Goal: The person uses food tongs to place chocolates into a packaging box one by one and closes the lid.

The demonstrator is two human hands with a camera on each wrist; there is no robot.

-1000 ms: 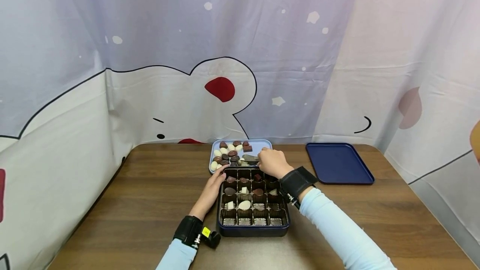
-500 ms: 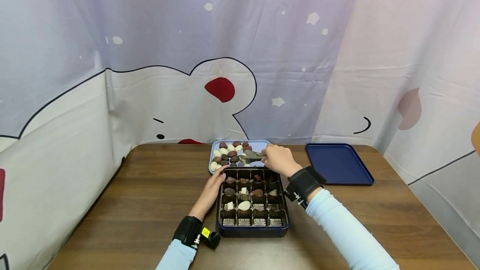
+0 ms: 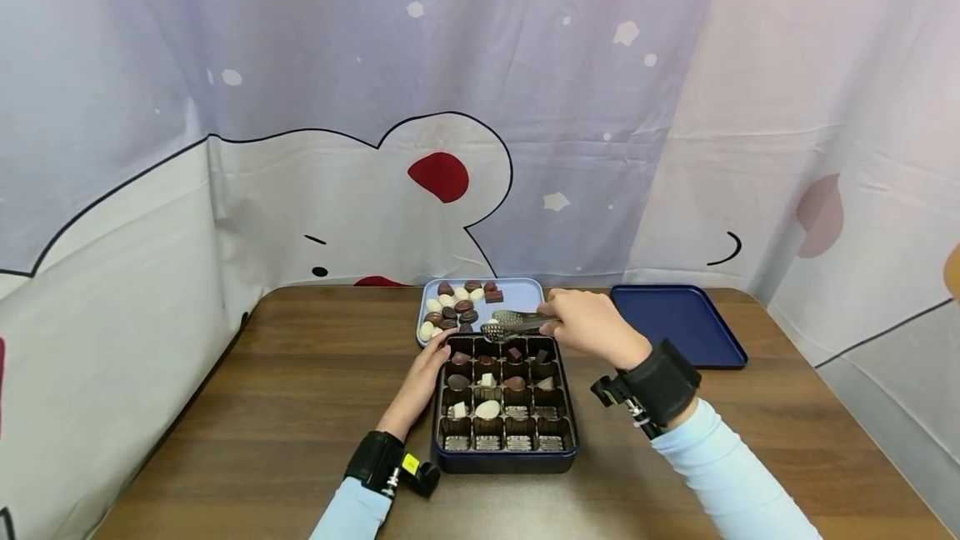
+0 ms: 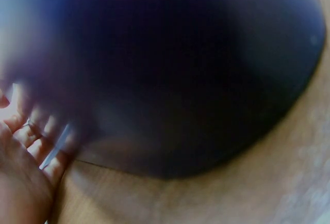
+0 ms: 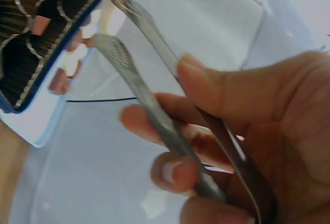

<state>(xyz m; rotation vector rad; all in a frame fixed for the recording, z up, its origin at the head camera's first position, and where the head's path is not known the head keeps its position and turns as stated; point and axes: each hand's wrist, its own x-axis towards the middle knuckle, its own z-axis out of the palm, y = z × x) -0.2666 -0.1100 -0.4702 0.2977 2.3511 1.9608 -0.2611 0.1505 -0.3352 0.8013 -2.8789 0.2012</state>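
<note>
My right hand (image 3: 592,325) holds metal tongs (image 5: 149,100), thumb on one arm and fingers on the other. Their perforated tips stand apart with nothing visible between them. In the head view the tongs reach left, overlapping the back rim of a dark blue box (image 3: 506,463). Several compartments of the box's dark insert hold chocolates, among them a white oval chocolate (image 3: 487,409) and a brown chocolate (image 3: 515,383); the front row is bare. My left hand (image 3: 417,382) rests along the box's left side, fingers extended toward the back corner. The blurred box fills most of the left wrist view.
Behind the box lies a light blue tray (image 3: 521,294) with several white, brown and dark chocolates, mostly on its left half. A bare dark blue tray (image 3: 678,327) sits to the right on the wooden table (image 3: 315,390). A printed curtain (image 3: 337,57) hangs right behind the table.
My right hand has moved right and slightly toward me, bringing the tongs from over the light blue tray to the box's back rim. The left hand and box have stayed put.
</note>
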